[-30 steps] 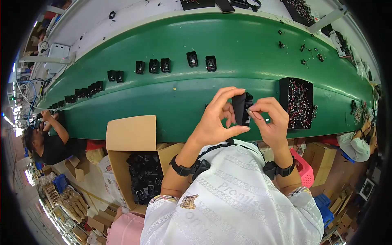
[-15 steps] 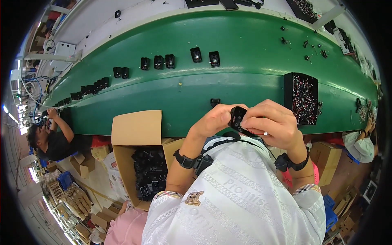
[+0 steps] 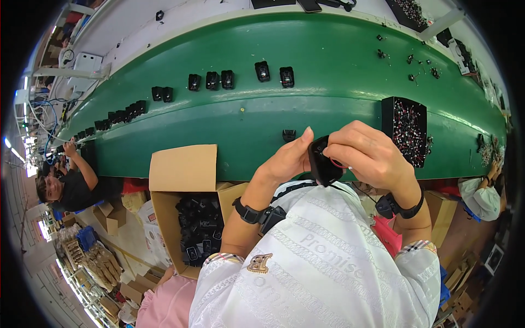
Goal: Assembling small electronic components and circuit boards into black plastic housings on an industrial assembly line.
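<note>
Holding a black plastic housing [image 3: 325, 167] in front of the white shirt, the left hand [image 3: 289, 162] has a narrow grip on its 9 o'clock side. The right hand [image 3: 367, 156] brings its fingertips together at the housing's upper face, where a red wire [image 3: 340, 165] loops out beneath them; whether that grip pinches the wire or a small part, I cannot tell, since the fingers cover it. By my judgement this piece is partway done: the wire is at the housing, but its loop hangs free outside, not yet tucked in.

Taking the held piece as the dial's centre, a lone black housing [image 3: 289, 135] sits near it at 10 o'clock on the green desk [image 3: 328, 49]. A spaced line of black housings [image 3: 227, 80] runs from 11 round to 9 o'clock; they look set aside, though how complete they are is too small to tell. Much stock remains: a black box [image 3: 387, 123] full of small wired parts at 2 o'clock, with loose wired parts [image 3: 435, 72] beyond, and a cardboard box [image 3: 183, 167] of black housings at 8 o'clock.

A co-worker [image 3: 82, 186] is well apart at 9 o'clock, another [image 3: 477, 191] at 3. Only the right hand stands between the held piece and the black box
</note>
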Demonstrator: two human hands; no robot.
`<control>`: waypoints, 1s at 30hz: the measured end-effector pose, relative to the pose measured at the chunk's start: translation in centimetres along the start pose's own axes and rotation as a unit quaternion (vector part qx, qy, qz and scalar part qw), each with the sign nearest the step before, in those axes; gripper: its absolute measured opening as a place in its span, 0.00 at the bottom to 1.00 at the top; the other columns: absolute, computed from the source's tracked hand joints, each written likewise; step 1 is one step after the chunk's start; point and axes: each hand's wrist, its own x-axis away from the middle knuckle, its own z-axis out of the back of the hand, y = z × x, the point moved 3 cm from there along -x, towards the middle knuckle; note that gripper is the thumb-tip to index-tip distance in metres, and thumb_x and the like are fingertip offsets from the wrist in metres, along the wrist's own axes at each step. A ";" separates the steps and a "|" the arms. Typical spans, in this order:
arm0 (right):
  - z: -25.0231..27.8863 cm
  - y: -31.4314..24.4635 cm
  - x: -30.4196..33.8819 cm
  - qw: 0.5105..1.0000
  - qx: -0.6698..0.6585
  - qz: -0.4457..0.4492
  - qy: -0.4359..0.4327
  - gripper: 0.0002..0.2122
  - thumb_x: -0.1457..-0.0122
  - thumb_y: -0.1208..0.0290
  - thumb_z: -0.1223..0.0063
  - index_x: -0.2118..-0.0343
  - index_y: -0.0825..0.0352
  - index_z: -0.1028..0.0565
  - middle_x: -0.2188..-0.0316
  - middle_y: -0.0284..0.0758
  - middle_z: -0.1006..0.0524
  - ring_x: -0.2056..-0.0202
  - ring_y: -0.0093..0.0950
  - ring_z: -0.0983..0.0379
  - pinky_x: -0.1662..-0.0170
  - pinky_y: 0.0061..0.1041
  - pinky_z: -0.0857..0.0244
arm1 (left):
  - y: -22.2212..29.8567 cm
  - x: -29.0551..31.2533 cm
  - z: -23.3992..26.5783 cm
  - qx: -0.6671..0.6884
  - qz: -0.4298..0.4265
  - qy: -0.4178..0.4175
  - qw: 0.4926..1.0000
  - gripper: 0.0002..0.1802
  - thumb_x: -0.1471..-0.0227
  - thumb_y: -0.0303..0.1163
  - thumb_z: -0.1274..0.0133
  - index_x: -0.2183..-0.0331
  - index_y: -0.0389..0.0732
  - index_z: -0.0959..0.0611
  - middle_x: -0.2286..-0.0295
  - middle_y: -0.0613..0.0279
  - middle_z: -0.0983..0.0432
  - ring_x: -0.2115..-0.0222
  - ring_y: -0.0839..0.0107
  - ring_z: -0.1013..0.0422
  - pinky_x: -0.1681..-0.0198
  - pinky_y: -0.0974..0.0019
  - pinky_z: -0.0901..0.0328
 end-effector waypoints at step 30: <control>-4.7 2.1 -0.2 0.952 -0.093 -0.288 0.038 0.12 0.53 0.76 0.37 0.63 0.68 0.19 0.44 0.50 0.31 0.49 0.42 0.26 0.53 0.33 0.27 | 6.1 0.6 3.1 -0.297 -0.261 0.115 0.911 0.47 0.65 0.24 0.29 0.41 0.38 0.30 0.44 0.55 0.42 0.41 0.60 0.39 0.41 0.56 0.35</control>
